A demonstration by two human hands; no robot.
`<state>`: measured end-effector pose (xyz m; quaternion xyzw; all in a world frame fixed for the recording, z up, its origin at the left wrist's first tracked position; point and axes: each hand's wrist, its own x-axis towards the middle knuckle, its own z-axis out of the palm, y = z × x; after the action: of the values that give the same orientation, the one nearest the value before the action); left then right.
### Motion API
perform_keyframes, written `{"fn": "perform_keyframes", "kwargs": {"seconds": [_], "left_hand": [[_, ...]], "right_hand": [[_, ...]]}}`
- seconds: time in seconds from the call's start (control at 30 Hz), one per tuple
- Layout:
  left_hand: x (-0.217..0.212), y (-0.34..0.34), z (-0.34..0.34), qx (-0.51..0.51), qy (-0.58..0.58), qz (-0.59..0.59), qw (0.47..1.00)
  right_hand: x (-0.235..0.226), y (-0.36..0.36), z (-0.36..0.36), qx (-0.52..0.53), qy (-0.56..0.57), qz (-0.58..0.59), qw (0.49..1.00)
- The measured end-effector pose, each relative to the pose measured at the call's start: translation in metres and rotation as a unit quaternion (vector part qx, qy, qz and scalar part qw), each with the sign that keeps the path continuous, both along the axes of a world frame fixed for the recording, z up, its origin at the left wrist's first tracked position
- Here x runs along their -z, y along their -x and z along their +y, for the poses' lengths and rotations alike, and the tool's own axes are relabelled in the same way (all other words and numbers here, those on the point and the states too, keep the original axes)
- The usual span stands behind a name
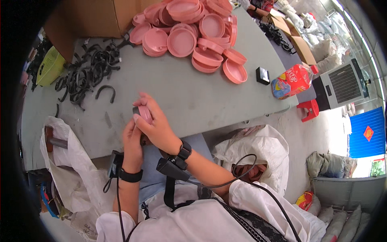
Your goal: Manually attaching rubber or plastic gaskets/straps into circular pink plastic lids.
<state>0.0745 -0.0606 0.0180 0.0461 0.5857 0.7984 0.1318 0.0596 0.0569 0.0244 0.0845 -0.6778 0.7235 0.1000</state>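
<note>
My right hand [155, 121] and my left hand [132, 139] together hold one pink round lid [144, 113] on edge, just above the near edge of the grey table [177, 92]. The right hand wraps over the lid's top and right side; the left hand grips from below and behind, and its fingers are partly hidden. A large pile of pink lids [193, 32] lies at the table's far side. A heap of black curved handles [86, 70] lies at the far left, with one loose handle [106, 92] nearest my hands.
A small black box [263, 75] and a red-labelled plastic bottle [293, 80] lie at the table's right end. A cardboard box [94, 18] stands at the back. White sacks [262, 149] sit on either side of my lap. A yellow-green basket [50, 66] is at the far left.
</note>
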Motion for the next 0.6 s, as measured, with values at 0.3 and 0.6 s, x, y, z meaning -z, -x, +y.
{"fn": "perform_keyframes", "kwargs": {"seconds": [0.3,0.6], "left_hand": [[-0.011,-0.006,0.015,-0.017,0.028,0.054,0.998],[-0.047,-0.017,0.062,0.087,0.062,0.143,0.984]], "right_hand": [[0.003,-0.045,0.038,0.13,0.045,0.015,0.99],[0.014,-0.173,0.254,0.388,-0.026,-0.095,0.917]]}}
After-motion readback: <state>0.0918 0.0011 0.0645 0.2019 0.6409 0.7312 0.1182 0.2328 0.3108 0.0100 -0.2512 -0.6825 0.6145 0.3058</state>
